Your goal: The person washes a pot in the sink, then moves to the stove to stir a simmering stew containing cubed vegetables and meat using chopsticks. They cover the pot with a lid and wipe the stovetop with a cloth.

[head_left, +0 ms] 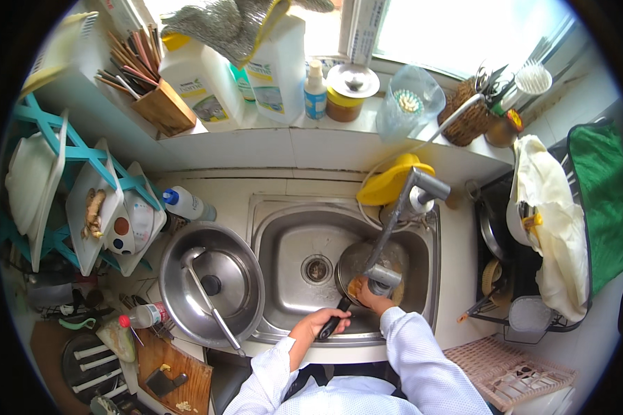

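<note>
A metal pan [349,259] sits tilted in the right part of the stainless steel sink [285,223], below the grey swivel faucet [389,228]. My left hand [311,324] grips the pan's black handle [331,326] near the front rim of the sink. Inside the pan, my right hand [372,298] has its fingers closed on a small orange item [353,287], mostly covered by the fingers, so its kind is unclear. The faucet's spout hides part of the pan and of this hand.
Left of the sink stands a large steel basin [176,290] with a ladle [210,301] across a lid. Farther left are a turquoise dish rack [83,152] and a wooden cutting board [194,371]. Bottles [278,72] line the windowsill; a yellow bowl-like item [389,181] sits behind the faucet.
</note>
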Motion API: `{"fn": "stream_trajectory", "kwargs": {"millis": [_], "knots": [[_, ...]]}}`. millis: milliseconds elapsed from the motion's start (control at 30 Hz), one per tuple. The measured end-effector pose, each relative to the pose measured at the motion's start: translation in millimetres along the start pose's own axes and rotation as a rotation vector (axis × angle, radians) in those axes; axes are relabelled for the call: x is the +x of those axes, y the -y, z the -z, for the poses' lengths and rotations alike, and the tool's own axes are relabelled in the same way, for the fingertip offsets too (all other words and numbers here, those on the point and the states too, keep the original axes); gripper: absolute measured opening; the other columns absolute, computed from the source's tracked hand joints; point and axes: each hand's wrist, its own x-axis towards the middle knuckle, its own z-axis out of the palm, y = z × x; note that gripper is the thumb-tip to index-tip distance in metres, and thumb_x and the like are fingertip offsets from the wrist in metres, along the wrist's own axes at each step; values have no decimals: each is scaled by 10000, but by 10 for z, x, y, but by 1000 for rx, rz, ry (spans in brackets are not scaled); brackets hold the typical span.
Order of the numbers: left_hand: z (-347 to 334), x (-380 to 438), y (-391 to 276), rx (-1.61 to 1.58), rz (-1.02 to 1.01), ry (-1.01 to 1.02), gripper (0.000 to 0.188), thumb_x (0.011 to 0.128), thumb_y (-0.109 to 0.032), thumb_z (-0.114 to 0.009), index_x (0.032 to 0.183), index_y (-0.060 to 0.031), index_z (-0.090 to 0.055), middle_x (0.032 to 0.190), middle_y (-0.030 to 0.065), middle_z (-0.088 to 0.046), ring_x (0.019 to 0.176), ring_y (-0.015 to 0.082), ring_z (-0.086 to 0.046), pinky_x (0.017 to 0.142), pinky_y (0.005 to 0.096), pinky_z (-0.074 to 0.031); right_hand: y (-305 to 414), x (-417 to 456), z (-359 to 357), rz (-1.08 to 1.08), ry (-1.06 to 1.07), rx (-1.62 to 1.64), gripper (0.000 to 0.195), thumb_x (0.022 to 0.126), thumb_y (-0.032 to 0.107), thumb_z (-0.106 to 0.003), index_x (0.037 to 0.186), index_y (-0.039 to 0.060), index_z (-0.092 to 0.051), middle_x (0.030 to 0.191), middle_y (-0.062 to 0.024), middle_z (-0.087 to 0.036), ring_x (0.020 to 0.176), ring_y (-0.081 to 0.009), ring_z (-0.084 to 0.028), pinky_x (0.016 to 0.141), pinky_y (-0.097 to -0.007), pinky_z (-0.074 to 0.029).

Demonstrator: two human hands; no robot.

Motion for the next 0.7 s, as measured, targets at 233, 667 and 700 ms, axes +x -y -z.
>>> {"fn": "stream_trajectory", "kwargs": {"millis": [233,667,700], "knots": [[72,70,291,-392,43,236,209,983,-184,-515,1098,-11,-536,702,30,-470,495,72,-408,391,202,-367,-215,68,103,-63,-442,247,450,733,402,-721,1020,62,-649,987,-174,-684,938,-332,-661,779,-402,-521],[-73,-105,277,-181,-36,-49,163,1001,-203,-465,1001,-47,-514,637,-14,-412,433,54,-345,355,214,-294,512,-89,825,168,201,190,373,830,332,-637,1085,60,-650,1026,-129,-684,944,-269,-649,827,-372,-497],[-162,-118,302,-143,-36,-48,166,1000,-208,-470,1007,-49,-513,637,-11,-413,429,54,-343,359,213,-290,30,77,381,126,43,21,452,774,333,-716,1117,46,-653,1072,-138,-688,954,-280,-664,816,-368,-509]]}}
